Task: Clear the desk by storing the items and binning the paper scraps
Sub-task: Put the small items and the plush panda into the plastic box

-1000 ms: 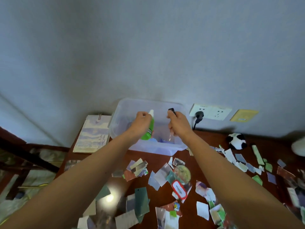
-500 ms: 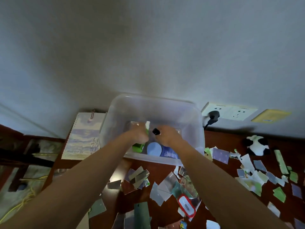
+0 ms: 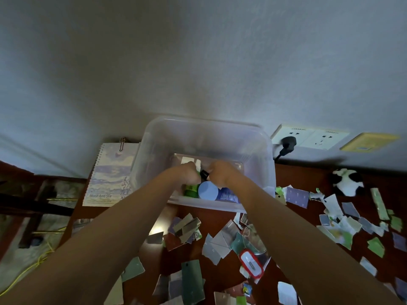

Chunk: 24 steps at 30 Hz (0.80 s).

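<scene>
A pale, blue-grey wall fills the upper view. Low on it, just above the back edge of the desk, sits a white double socket plate with a black plug in its left outlet, its cable running down. A yellow panel is fixed to the right. At far left, a yellow cord trails across the grey floor.

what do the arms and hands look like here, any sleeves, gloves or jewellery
Both arms are bare: the left forearm and right forearm show no sleeve within the frame. The left hand and right hand wear no gloves, and no watch, bracelet or ring is visible, though the fingers are partly hidden.
</scene>
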### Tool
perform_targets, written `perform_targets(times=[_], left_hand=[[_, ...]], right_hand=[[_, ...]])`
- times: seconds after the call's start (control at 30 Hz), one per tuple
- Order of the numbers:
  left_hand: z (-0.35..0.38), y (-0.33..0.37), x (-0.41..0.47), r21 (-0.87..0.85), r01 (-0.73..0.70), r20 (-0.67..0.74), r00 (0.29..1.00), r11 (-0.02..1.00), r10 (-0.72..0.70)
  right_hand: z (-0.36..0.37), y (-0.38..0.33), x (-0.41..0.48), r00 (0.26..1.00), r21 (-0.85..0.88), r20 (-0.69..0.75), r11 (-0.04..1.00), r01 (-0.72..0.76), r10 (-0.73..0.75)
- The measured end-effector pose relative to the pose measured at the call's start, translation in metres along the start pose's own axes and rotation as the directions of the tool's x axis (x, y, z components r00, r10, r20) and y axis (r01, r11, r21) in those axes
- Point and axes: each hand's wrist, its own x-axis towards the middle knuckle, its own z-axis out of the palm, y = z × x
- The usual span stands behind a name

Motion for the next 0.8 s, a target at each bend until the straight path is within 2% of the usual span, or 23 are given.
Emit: perform_targets(times=[0.07, 0.13, 0.2, 0.27, 0.37, 0.43, 0.5, 0.57, 0.63, 0.7, 0.8], left_hand=[[0.001, 0.005, -0.009, -0.002, -0.076, -0.080, 0.994, 0.997, 0.076], [0.004, 0.010, -0.020, -0.108, -0.192, -0.231, 0.959, 0.976, 0.163], [0.009, 0.014, -0.034, -0.328, -0.332, -0.403, 0.896, 0.885, 0.187], [0.017, 0.017, -0.049, -0.433, -0.505, -0.572, 0.794, 0.747, 0.206], [0.038, 0.024, -0.077, -0.418, -0.707, -0.751, 0.622, 0.570, 0.222], [0.057, 0.028, -0.095, -0.367, -0.750, -0.792, 0.563, 0.551, 0.238], [0.079, 0.029, -0.110, -0.307, -0.756, -0.806, 0.530, 0.578, 0.265], [0.101, 0.029, -0.122, -0.285, -0.739, -0.799, 0.535, 0.610, 0.274], [0.121, 0.029, -0.134, -0.293, -0.706, -0.775, 0.570, 0.645, 0.272], [0.140, 0.026, -0.140, -0.295, -0.661, -0.735, 0.618, 0.690, 0.279], [0.164, 0.018, -0.138, -0.284, -0.617, -0.642, 0.691, 0.734, 0.332]], right_hand=[[-0.010, -0.002, -0.013, 0.999, 0.043, -0.040, 0.999, 0.015, -0.013], [-0.017, -0.002, -0.032, 0.991, 0.100, -0.130, 0.994, 0.042, -0.029], [-0.019, 0.001, -0.057, 0.961, 0.169, -0.273, 0.982, 0.089, -0.040], [-0.018, 0.006, -0.087, 0.909, 0.244, -0.415, 0.958, 0.153, -0.039], [-0.017, 0.015, -0.125, 0.849, 0.282, -0.526, 0.931, 0.232, -0.051], [-0.015, 0.022, -0.146, 0.819, 0.287, -0.571, 0.919, 0.270, -0.063], [-0.011, 0.031, -0.165, 0.770, 0.297, -0.635, 0.901, 0.317, -0.061], [-0.004, 0.041, -0.184, 0.721, 0.315, -0.692, 0.883, 0.349, -0.038], [0.005, 0.052, -0.200, 0.697, 0.326, -0.717, 0.881, 0.342, -0.005], [0.016, 0.064, -0.213, 0.719, 0.343, -0.695, 0.892, 0.294, 0.030], [0.040, 0.083, -0.223, 0.794, 0.364, -0.603, 0.911, 0.193, 0.073]])
